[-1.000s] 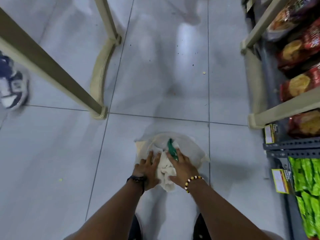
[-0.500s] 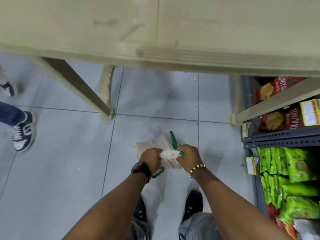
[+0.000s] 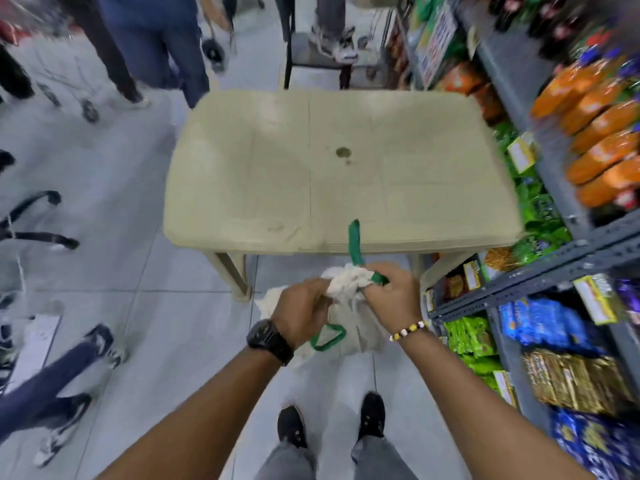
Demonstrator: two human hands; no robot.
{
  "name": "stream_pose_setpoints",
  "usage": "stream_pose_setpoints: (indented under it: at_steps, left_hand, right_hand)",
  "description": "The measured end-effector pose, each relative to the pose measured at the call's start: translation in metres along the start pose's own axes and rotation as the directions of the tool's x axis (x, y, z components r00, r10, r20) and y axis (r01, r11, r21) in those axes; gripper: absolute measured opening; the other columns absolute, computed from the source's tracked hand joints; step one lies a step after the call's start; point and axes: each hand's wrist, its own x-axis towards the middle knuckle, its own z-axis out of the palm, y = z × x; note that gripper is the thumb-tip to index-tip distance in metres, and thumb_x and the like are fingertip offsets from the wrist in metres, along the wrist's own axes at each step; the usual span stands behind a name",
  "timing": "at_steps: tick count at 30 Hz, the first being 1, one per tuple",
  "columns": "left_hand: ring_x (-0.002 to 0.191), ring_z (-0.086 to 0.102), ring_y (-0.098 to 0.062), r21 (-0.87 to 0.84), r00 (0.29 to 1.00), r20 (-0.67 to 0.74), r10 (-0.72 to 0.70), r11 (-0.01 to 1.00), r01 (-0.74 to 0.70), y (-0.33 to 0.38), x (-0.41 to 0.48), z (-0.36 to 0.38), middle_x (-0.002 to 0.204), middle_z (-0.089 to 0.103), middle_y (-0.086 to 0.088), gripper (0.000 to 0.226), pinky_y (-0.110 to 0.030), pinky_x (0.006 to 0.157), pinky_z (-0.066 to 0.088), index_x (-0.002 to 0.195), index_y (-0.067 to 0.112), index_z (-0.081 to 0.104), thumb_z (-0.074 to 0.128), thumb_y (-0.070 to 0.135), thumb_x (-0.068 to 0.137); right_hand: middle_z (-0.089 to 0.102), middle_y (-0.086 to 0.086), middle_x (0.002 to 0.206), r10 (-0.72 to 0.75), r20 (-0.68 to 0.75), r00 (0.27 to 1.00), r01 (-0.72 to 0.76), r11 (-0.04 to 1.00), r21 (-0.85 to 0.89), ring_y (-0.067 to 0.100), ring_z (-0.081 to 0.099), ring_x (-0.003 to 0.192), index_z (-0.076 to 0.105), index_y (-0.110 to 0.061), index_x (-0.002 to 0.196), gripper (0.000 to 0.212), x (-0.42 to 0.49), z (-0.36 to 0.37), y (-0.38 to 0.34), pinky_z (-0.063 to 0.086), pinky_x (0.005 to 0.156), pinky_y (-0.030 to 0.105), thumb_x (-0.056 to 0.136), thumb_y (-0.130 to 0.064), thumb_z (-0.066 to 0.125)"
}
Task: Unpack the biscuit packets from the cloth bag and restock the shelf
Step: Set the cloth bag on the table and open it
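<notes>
The white cloth bag (image 3: 349,306) with green handles hangs bunched in the air between my two hands, in front of the beige table. My left hand (image 3: 301,311), with a black watch at the wrist, grips the bag's crumpled top on the left. My right hand (image 3: 393,294), with a beaded bracelet, grips the cloth and a green handle on the right. One green handle (image 3: 355,242) sticks up over the table's edge; the other loops down below my left hand. What is inside the bag is hidden. The shelf (image 3: 540,271) with snack packets runs along the right.
A beige plastic table (image 3: 270,168) stands straight ahead, its near edge just beyond my hands. Several people's legs and shoes stand on the grey tiled floor at the left and at the back. A dark stool (image 3: 315,60) stands behind the table. My own feet are below.
My view has risen from floor level to above the table. Both hands have lifted the bag off the floor to about table height, still gripping its bunched top.
</notes>
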Motion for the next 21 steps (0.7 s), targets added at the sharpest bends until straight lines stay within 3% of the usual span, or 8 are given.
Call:
stream_pose_setpoints:
  at_steps: [4,9,14,18,21]
  left_hand:
    - [0.081,0.066,-0.029,0.002,0.981,-0.085,0.177,0.984,-0.177,0.068,0.050,-0.083,0.091,0.074,-0.009,0.023,-0.019,0.065,0.033,0.103,0.014,0.074,0.058,0.013,0.086]
    - [0.078,0.065,-0.034,0.092,0.956,-0.122,0.265,0.962,-0.255,0.107,0.124,-0.137,0.087,0.071,-0.012,0.020,-0.036,0.063,0.047,0.091,0.009,0.070,0.053,0.018,0.086]
    - [0.074,0.061,-0.031,0.148,0.959,-0.140,0.247,0.963,-0.226,0.105,0.202,-0.147,0.080,0.067,-0.008,0.007,-0.031,0.059,0.033,0.081,0.011,0.064,0.059,0.010,0.087]
    - [0.077,0.063,-0.028,0.110,0.976,-0.137,0.168,0.982,-0.153,0.091,0.261,-0.135,0.083,0.070,-0.005,0.006,-0.037,0.064,0.046,0.082,0.009,0.066,0.062,0.010,0.086]
    - [0.079,0.064,-0.028,0.094,0.992,-0.107,0.071,0.994,-0.061,0.077,0.303,-0.123,0.084,0.071,-0.007,0.008,-0.041,0.070,0.049,0.081,0.006,0.067,0.065,0.012,0.086]
  right_hand:
    - [0.074,0.001,0.080,-0.118,-0.167,0.979,0.135,0.986,0.099,0.013,0.066,0.074,0.079,-0.008,0.085,0.026,0.042,-0.064,-0.088,0.049,0.065,0.021,0.067,0.005,0.067]
    - [0.072,-0.003,0.078,-0.202,-0.317,0.927,0.257,0.956,0.142,0.013,0.067,0.076,0.079,-0.008,0.085,0.028,0.109,-0.099,-0.143,0.051,0.067,0.019,0.069,0.009,0.062]
    - [0.072,-0.003,0.079,-0.235,-0.358,0.904,0.313,0.933,0.178,0.010,0.066,0.075,0.079,-0.007,0.084,0.028,0.185,-0.105,-0.150,0.051,0.067,0.018,0.068,0.010,0.064]
    - [0.076,0.001,0.079,-0.214,-0.310,0.926,0.296,0.922,0.250,0.011,0.069,0.074,0.079,-0.009,0.081,0.026,0.250,-0.096,-0.128,0.054,0.068,0.023,0.066,0.007,0.065]
    - [0.074,-0.006,0.074,-0.199,-0.270,0.942,0.269,0.928,0.257,0.002,0.067,0.070,0.078,-0.014,0.076,0.028,0.293,-0.086,-0.110,0.052,0.064,0.019,0.063,0.007,0.066]
